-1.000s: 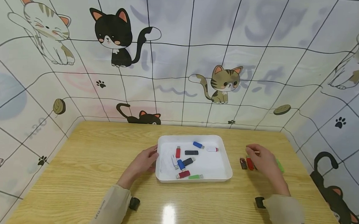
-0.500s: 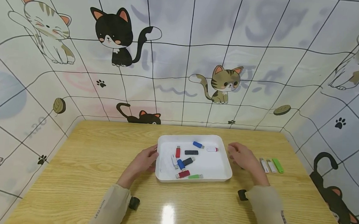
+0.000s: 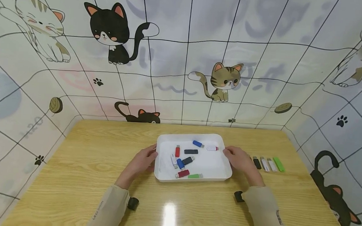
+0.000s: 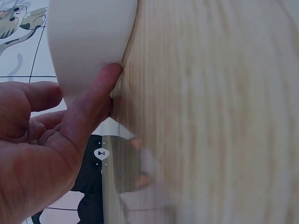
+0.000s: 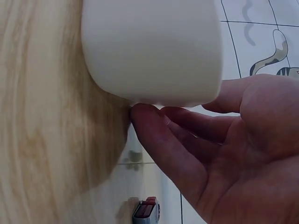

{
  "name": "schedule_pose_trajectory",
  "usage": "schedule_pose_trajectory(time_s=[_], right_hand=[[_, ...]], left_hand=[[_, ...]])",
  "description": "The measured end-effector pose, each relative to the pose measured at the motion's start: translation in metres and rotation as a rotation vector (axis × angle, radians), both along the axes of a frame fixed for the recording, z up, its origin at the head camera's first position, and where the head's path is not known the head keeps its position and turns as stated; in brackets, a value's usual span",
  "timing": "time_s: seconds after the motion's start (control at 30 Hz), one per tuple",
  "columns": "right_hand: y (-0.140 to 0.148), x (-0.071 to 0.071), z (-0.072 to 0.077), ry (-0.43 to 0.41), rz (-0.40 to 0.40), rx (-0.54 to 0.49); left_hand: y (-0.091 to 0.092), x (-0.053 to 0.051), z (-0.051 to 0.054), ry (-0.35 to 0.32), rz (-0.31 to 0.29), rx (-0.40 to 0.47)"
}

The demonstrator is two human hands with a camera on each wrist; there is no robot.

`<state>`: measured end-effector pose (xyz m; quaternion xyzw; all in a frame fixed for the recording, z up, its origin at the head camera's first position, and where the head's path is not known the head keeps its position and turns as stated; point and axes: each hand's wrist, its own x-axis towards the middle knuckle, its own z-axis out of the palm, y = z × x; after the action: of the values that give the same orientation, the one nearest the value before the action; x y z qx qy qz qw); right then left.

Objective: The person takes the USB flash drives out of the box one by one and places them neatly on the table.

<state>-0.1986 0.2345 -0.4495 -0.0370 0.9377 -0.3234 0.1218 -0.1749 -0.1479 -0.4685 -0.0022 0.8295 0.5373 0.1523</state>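
Observation:
A white tray point(image 3: 213, 168) sits on the table with several USB sticks in it. Among them are a black one point(image 3: 191, 151), a red one point(image 3: 177, 151), a dark red one point(image 3: 182, 174) and a green one point(image 3: 195, 176). My left hand point(image 3: 140, 161) holds the tray's left end; in the left wrist view its thumb is by the rim and a finger point(image 4: 110, 74) is at the bottom edge. At the opposite end my right hand point(image 3: 241, 161) grips the tray likewise, a finger point(image 5: 147, 114) under its lower edge. Fingertips behind the tray walls are hidden.
Right of the tray stands a row of USB sticks: a black one point(image 3: 257, 163), white ones point(image 3: 264, 164) and a green one point(image 3: 279, 164). My right hand hides part of the row; a red one point(image 5: 145, 211) shows in the right wrist view. Cat-printed cloth walls surround the wooden table point(image 3: 107, 140).
My right hand has moved left from above the row of USB sticks to the tray's right end and taken hold of it. My left hand has stayed at the left end.

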Motion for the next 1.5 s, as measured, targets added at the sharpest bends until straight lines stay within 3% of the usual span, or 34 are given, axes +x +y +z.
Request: schedule_pose_trajectory(time_s=[0.33,0.47,0.73,1.13,1.23,1.37,1.5], right_hand=[[-0.007,0.0,0.001,0.016,0.004,0.03],[-0.006,0.0,0.001,0.021,0.005,0.035],[-0.004,0.0,-0.004,0.005,-0.004,0.024],[-0.005,0.002,0.002,0.001,-0.025,0.005],[-0.004,0.003,0.004,0.037,-0.065,0.018],[-0.006,0.006,0.015,0.154,-0.128,0.029],[-0.022,0.006,0.028,0.264,-0.11,0.039]], left_hand=[[-0.001,0.0,0.003,0.009,0.003,0.012],[0.002,-0.002,0.002,0.046,0.025,-0.005],[0.006,-0.006,0.006,0.183,0.071,-0.14],[0.003,-0.006,0.002,0.098,0.07,-0.067],[0.005,-0.006,0.002,0.074,0.07,-0.059],[0.007,-0.006,0.002,0.052,0.074,-0.04],[0.007,-0.006,0.003,0.058,0.076,-0.048]])
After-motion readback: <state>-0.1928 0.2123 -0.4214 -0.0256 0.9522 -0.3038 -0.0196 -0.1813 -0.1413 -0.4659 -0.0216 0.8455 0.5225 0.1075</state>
